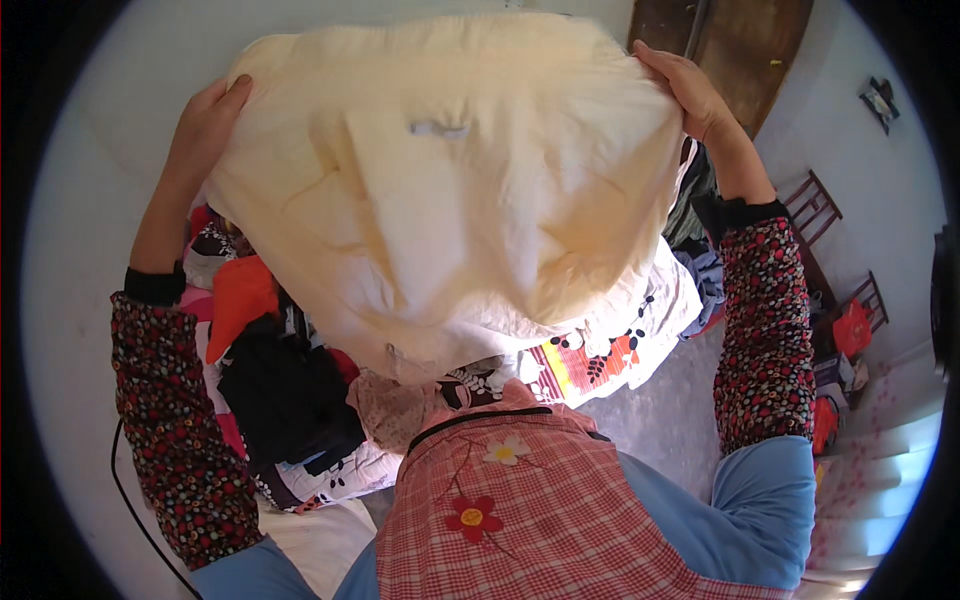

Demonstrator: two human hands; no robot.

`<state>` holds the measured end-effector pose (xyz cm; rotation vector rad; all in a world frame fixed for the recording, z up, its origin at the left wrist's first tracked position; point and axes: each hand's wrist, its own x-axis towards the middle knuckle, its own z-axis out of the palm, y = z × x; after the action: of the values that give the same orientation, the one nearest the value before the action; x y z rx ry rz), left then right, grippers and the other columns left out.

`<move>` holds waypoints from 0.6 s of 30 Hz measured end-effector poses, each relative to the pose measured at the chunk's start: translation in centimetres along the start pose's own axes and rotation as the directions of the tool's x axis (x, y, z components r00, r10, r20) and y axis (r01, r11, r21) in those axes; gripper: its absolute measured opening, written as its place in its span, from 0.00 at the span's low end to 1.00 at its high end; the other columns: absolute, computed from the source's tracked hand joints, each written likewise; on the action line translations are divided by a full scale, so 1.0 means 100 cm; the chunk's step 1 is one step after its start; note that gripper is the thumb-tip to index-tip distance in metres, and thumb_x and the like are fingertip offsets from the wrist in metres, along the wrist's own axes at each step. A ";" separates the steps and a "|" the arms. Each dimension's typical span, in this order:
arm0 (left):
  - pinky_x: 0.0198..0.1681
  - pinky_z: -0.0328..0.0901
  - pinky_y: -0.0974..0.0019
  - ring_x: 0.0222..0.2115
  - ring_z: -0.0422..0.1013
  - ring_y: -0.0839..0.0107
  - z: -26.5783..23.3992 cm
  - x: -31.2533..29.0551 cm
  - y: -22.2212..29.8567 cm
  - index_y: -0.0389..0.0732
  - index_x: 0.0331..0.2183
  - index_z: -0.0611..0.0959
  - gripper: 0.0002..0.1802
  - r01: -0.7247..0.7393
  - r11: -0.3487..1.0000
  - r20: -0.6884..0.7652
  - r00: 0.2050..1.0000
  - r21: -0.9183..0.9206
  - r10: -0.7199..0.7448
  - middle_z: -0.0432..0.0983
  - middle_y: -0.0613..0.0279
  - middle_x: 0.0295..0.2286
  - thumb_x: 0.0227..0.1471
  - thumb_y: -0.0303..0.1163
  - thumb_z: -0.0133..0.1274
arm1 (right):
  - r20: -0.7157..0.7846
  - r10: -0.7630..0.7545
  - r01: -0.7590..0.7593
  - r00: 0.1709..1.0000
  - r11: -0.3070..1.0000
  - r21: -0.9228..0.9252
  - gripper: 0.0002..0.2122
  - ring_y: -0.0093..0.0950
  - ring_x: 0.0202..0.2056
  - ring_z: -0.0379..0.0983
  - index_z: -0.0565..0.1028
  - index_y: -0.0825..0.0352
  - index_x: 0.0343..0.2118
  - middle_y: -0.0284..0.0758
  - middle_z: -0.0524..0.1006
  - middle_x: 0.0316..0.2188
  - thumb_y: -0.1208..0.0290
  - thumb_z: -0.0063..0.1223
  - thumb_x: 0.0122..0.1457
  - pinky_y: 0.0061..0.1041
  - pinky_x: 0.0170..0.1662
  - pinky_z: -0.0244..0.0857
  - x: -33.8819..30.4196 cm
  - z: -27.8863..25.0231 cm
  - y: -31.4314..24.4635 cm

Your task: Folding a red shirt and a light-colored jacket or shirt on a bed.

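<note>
A wide cream cloth (450, 200) hangs spread out in front of me, with soft creases and a small grey mark or label near its upper middle. My left hand (208, 125) is closed on its upper left edge, thumb on the near side. At the upper right edge my right hand (692, 92) is also closed on the fabric, its fingers partly behind it. The lower edge droops in front of my red checked apron (520, 500). Whether the cloth is a garment or a sheet cannot be made out.
Behind and below lies a heap of clothes on a patterned bedspread (655, 315), including a black garment (285, 400) and an orange one (242, 300). A wooden door (750, 55) is at the back right. Wooden chairs (815, 210) and a red bag (852, 328) stand along the right wall.
</note>
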<state>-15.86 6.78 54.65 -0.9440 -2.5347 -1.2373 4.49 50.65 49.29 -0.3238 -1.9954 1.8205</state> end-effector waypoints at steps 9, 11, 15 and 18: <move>0.28 0.59 0.76 0.23 0.63 0.84 0.015 -0.005 0.002 0.34 0.31 0.77 0.19 -0.008 0.997 0.026 1.000 -0.080 0.011 0.68 0.73 0.22 0.55 0.43 0.44 | 0.096 0.012 -0.016 0.995 0.999 0.041 0.15 0.18 0.32 0.70 0.73 0.67 0.41 0.30 0.74 0.31 0.60 0.46 0.58 0.18 0.37 0.64 -0.007 -0.026 0.022; 0.27 0.58 0.76 0.23 0.61 0.85 0.015 -0.003 -0.002 0.34 0.30 0.76 0.19 -0.013 0.997 0.025 1.000 -0.078 0.015 0.67 0.74 0.21 0.55 0.42 0.44 | 0.116 0.008 -0.022 0.993 0.993 0.117 0.16 0.20 0.34 0.70 0.71 0.67 0.44 0.31 0.74 0.34 0.63 0.47 0.57 0.18 0.40 0.64 -0.019 -0.020 0.017; 0.23 0.55 0.75 0.21 0.57 0.84 0.016 -0.001 -0.012 0.36 0.23 0.73 0.20 -0.029 0.999 0.006 1.000 0.026 0.029 0.63 0.74 0.18 0.55 0.43 0.44 | 0.254 -0.032 -0.046 0.967 0.954 0.296 0.20 0.24 0.41 0.70 0.66 0.68 0.50 0.35 0.73 0.42 0.71 0.49 0.54 0.21 0.48 0.61 -0.037 -0.019 0.018; 0.21 0.54 0.74 0.20 0.56 0.84 0.012 0.000 -0.032 0.37 0.20 0.71 0.21 -0.057 0.994 -0.015 0.998 0.092 0.058 0.60 0.75 0.16 0.55 0.43 0.45 | 0.291 -0.125 -0.002 0.949 0.917 0.398 0.19 0.24 0.42 0.70 0.66 0.68 0.51 0.36 0.72 0.43 0.74 0.48 0.54 0.21 0.48 0.62 -0.046 -0.010 0.024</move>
<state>-17.61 6.27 51.80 -0.9738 -2.5084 -1.0988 8.80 49.76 46.31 0.1598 -1.7349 2.2853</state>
